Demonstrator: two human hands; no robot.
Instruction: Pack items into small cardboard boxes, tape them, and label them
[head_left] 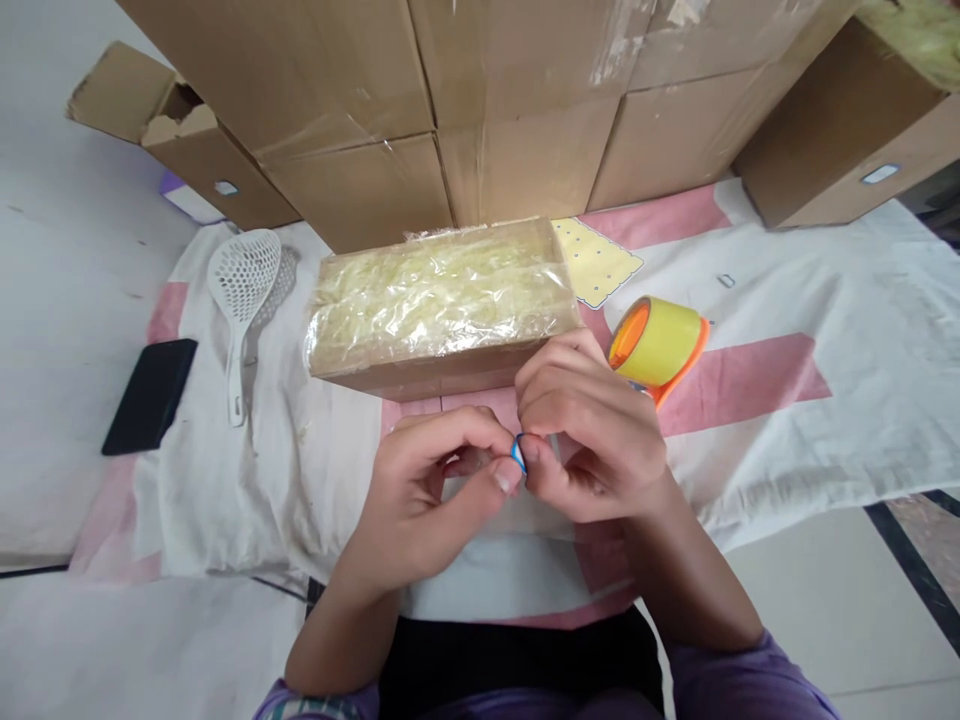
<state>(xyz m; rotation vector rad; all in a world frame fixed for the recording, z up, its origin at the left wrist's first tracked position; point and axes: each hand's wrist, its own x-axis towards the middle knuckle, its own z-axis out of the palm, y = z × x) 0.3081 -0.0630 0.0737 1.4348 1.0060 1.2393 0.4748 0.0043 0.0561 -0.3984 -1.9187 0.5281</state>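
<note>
My left hand (431, 480) and my right hand (589, 430) meet low in the middle of the view, fingers curled and pinched together on a small blue-and-white object (518, 452) held between the fingertips; what it is I cannot make out. Just beyond my hands lies an open cardboard box (442, 310) filled with pale yellow shredded material under clear plastic film. An orange tape dispenser with a yellow roll (658, 342) rests to the right of the box, close to my right hand.
A white and pink cloth (787, 360) covers the floor. A white slotted ladle (241, 290) and a black phone (150, 395) lie at the left. Large stacked cardboard boxes (480, 110) wall off the back. A yellow dotted sheet (596, 262) sits behind the box.
</note>
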